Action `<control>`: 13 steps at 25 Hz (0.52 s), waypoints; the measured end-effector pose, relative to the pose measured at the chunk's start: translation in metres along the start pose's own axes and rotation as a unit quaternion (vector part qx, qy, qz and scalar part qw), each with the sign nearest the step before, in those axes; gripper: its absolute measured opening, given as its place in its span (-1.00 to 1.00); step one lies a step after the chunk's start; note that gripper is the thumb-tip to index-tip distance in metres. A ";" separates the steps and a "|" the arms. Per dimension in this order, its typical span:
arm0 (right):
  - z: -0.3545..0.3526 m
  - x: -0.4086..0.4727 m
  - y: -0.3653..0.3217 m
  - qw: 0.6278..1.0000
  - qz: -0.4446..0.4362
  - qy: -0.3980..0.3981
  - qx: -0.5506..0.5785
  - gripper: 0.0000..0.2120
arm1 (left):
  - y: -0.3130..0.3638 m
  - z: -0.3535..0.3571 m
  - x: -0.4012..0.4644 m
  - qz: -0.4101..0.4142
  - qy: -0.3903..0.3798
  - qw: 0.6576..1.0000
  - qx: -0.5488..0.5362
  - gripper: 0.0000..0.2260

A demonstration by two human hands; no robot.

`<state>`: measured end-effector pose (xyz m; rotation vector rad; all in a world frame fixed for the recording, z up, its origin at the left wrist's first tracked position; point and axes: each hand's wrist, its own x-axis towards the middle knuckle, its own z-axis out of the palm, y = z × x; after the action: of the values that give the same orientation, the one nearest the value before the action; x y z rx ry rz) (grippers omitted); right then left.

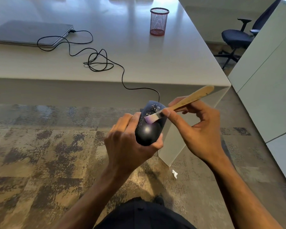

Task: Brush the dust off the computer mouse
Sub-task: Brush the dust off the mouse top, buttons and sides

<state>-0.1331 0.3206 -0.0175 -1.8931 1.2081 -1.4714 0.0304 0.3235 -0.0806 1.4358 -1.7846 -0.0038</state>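
Note:
A black wired computer mouse point(149, 131) is held in the air in front of the desk, below its edge, with my left hand point(127, 142) wrapped around its left side and rear. Pale dust specks cover its front and left part. My right hand point(198, 128) pinches a small brush with a light wooden handle point(193, 97). The brush's purple-white bristles point(149, 119) rest on the middle of the mouse's top. The mouse cable point(122, 75) runs up over the desk edge.
The white desk point(155, 63) carries a shut grey laptop point(30, 33) with the cable plugged in, and a red mesh pen cup point(158, 21). An office chair point(236, 40) stands at the far right beside a white cabinet point(267, 80). A crumpled white scrap point(174, 174) lies on the patterned carpet.

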 end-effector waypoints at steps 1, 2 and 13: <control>0.000 -0.001 -0.001 1.000 -0.006 -0.024 0.009 -0.88 | -0.001 0.000 0.000 0.002 -0.001 1.000 0.000 -0.43; 0.000 -0.002 -0.002 0.998 -0.012 -0.068 0.015 -0.88 | -0.001 0.001 -0.001 0.005 -0.003 1.000 -0.001 -0.42; 0.009 0.002 0.003 0.998 -0.019 0.029 -0.049 -0.88 | 0.001 0.002 -0.003 0.008 0.002 1.000 0.008 -0.43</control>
<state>-0.1255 0.3157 -0.0218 -1.9592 1.2998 -1.5218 0.0287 0.3253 -0.0832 1.4309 -1.7973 0.0213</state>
